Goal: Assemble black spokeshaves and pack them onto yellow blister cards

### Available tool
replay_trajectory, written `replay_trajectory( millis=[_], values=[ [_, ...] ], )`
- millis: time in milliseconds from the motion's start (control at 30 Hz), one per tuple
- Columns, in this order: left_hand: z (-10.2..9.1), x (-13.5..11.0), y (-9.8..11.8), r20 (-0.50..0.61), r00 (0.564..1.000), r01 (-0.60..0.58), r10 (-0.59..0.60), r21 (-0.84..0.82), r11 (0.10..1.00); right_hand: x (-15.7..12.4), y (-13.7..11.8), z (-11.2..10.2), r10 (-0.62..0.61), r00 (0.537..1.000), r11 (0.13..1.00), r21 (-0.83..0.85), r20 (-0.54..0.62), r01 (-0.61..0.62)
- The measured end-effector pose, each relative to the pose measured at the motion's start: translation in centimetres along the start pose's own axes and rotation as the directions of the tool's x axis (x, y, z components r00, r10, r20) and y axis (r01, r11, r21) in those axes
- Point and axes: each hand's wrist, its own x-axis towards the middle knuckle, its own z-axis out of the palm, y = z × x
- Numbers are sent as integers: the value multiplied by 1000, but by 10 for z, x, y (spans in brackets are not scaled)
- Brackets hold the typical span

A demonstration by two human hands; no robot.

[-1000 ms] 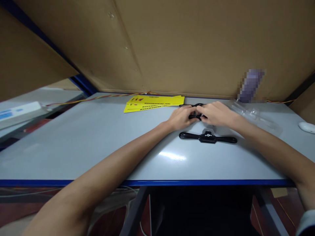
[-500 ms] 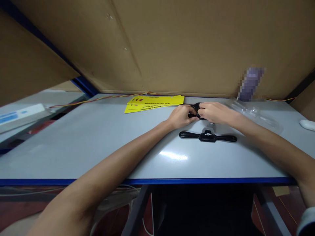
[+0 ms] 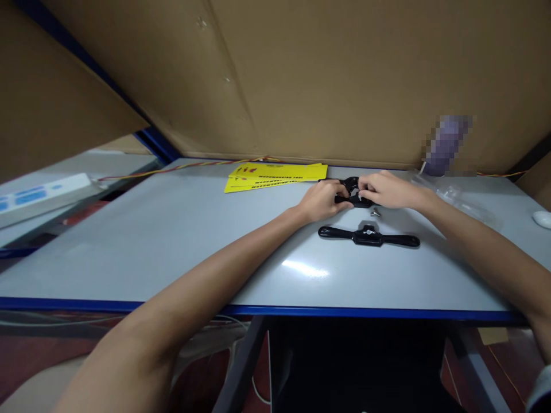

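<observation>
A black spokeshave (image 3: 360, 201) lies toward the back of the table, its left handle under the curled fingers of my left hand (image 3: 323, 199). Over its middle and right side, my right hand (image 3: 386, 190) has its fingers bent and pinched together; whatever is between them is too small to make out. Behind the spokeshave, a second black piece (image 3: 351, 183) is partly covered by my hands. A small shiny metal screw (image 3: 375, 212) rests just in front. Nearer me, another black spokeshave body (image 3: 368, 237) lies flat, untouched, with both handles spread sideways.
Yellow printed cards (image 3: 278, 175) are fanned at the back, left of my hands. Clear plastic packaging (image 3: 458, 201) sits to the right, by a blurred purple object (image 3: 447, 143). A white mouse-like item (image 3: 542, 218) is at the right edge. A power strip (image 3: 43, 198) lies on the left.
My right hand has shifted slightly right, opening a gap from my left hand and showing more of the spokeshave's middle. The view has turned a little.
</observation>
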Motion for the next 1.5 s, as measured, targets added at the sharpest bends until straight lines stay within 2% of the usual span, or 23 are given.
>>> replay_trajectory(
  millis=[100,233,400,600,833,967,1067,1267,1400,1500],
  values=[
    [0,0,1,-1,1000,-5,5,-6,1000,-1,6,2,-71,997,993,-97,-17,69],
    [0,0,1,8,1000,4,-4,-7,1000,-4,8,2,-106,994,970,-217,20,108],
    [0,1,0,6,1000,-5,5,-5,1000,-5,-1,2,-118,988,957,-252,102,141],
    [2,3,-4,0,1000,-30,30,-25,999,-4,-13,7,-88,996,916,-395,-23,72],
    [-1,3,-4,10,1000,-29,29,-27,999,-4,-24,9,-49,998,873,-485,26,55],
    [-1,1,-1,18,1000,-3,4,-12,1000,-1,-26,8,80,996,912,-402,-23,-83],
    [-1,1,0,21,1000,-2,3,-12,1000,-2,-23,5,172,985,943,-292,5,-163],
    [-1,1,0,31,999,-4,4,9,1000,-11,-14,-3,26,995,940,-341,95,8],
    [-1,0,0,33,999,-19,18,24,1000,-10,-24,-3,15,991,899,-436,132,45],
    [-2,0,1,35,999,-17,16,28,999,-6,-31,1,19,995,866,-499,99,34]
  ],
)
